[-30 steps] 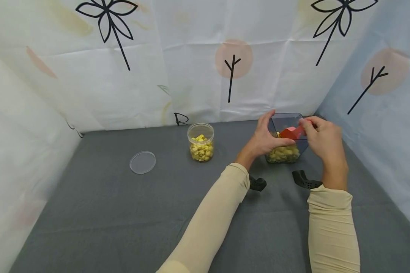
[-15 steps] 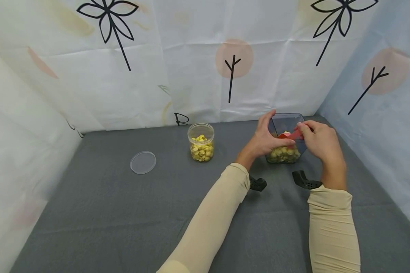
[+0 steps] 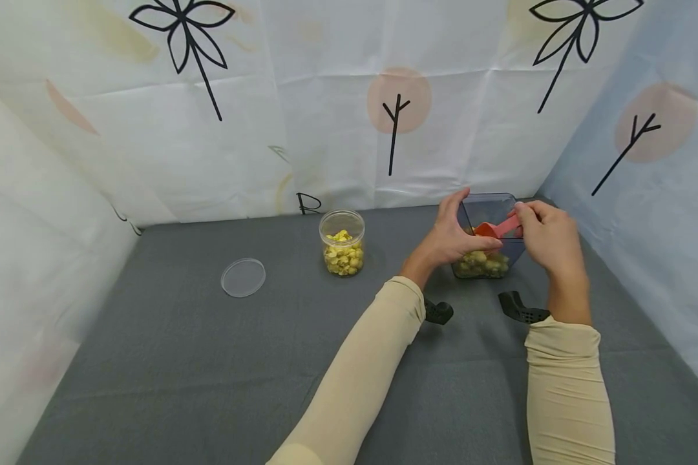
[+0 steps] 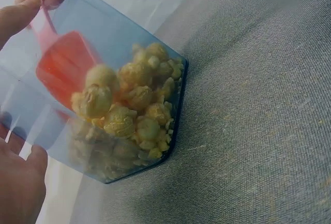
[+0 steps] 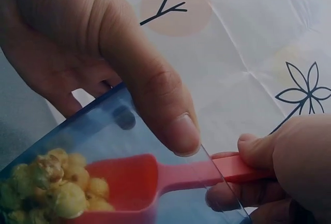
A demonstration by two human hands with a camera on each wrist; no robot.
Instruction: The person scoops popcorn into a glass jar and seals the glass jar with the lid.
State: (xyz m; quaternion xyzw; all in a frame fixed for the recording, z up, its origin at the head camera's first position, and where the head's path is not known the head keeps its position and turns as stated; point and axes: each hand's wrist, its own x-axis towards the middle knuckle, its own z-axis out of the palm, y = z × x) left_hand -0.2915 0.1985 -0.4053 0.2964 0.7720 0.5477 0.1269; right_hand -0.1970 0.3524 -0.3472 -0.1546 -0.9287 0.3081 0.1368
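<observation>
A clear, blue-tinted, square plastic container point(image 3: 491, 205) stands at 3 o'clock on the grey cloth-covered tabletop point(image 3: 209, 374), partly filled with pale yellow popcorn point(image 4: 137, 100). The left hand point(image 3: 446, 239) grips its 9 o'clock side, thumb and fingers spread around it. The right hand point(image 3: 549, 239) pinches the handle of a red-pink plastic scoop point(image 3: 487, 230); the handle points to 2 o'clock, the bowl against the popcorn inside. Left of the container, at its 9 o'clock, a clear round jar point(image 3: 342, 223) holds yellow popcorn pieces point(image 3: 343, 257); a clear disc-shaped lid point(image 3: 243, 278) lies between the jar's 8 and 9 o'clock.
</observation>
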